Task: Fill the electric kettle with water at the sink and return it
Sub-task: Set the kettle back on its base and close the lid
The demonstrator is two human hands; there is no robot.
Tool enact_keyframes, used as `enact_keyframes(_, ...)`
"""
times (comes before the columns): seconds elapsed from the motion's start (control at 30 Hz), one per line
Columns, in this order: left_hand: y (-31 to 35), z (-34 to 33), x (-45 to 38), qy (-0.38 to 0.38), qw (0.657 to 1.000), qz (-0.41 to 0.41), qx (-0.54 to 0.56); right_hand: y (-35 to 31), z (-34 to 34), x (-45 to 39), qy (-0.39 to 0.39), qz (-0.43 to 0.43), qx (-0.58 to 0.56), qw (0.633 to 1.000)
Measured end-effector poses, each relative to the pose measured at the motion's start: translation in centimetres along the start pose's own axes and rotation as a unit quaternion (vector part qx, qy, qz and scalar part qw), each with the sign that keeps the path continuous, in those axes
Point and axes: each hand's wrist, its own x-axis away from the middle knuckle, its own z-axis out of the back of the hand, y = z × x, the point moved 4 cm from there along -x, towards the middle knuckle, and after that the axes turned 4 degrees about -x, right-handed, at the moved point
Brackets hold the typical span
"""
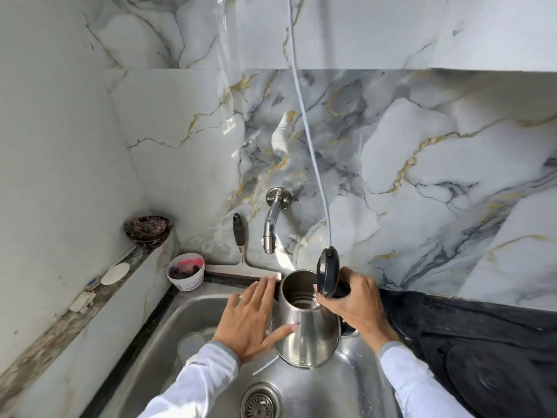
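Note:
A steel electric kettle (pixel 304 330) hangs over the steel sink (pixel 208 309), its black lid (pixel 328 272) flipped up and its mouth open. My right hand (pixel 352 303) grips the kettle's black handle on its right side. My left hand (pixel 251 318) is spread flat, fingers apart, with the thumb resting against the kettle's left wall. The chrome wall tap (pixel 272 220) sits above and behind the kettle, a little to its left. No water is seen running from it.
A white cup (pixel 185 274) with dark bits stands at the sink's back left corner. A black-handled tool (pixel 239 233) leans on the marble wall. A drain strainer (pixel 260 401) lies at the sink's bottom. A dark countertop (pixel 470 336) runs to the right. A pale cord (pixel 307 131) hangs down the wall.

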Motion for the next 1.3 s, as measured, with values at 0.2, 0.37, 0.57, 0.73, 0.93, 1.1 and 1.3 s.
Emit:
enact_keyframes(0.2, 8.2, 2.7, -0.5, 0.052, 0.998, -0.038, -0.012, 3.1, 7.7, 2.5, 0.014, -0.01, -0.012, 1.0)
enact_keyframes(0.37, 17.2, 4.1, -2.0, 0.086, 0.99, -0.107, -0.022, 8.0, 15.7, 4.9, 0.039, -0.029, -0.001, 0.999)
enact_keyframes(0.57, 28.0, 4.2, -4.8, 0.062, 0.99, -0.121, -0.03, 15.1, 24.1, 6.7, 0.065, -0.037, 0.008, 0.997)
enact_keyframes(0.73, 33.7, 3.0, -6.7, 0.032, 0.991, -0.116, -0.051, 20.2, 27.7, 7.3, 0.065, -0.043, 0.025, 0.997)
enact_keyframes(0.93, 37.2, 1.7, -8.1, 0.009, 0.992, -0.11, -0.063, 24.1, 28.6, 7.1, 0.051, -0.05, 0.034, 0.997)
enact_keyframes(1.1, 38.7, 1.0, -9.0, 0.002, 0.994, -0.098, -0.05, 26.6, 28.7, 6.6, 0.031, -0.064, 0.0, 0.998)
enact_keyframes(1.3, 39.3, 0.6, -9.2, 0.01, 0.995, -0.087, -0.051, 26.9, 29.1, 6.1, -0.032, -0.025, -0.029, 0.999)
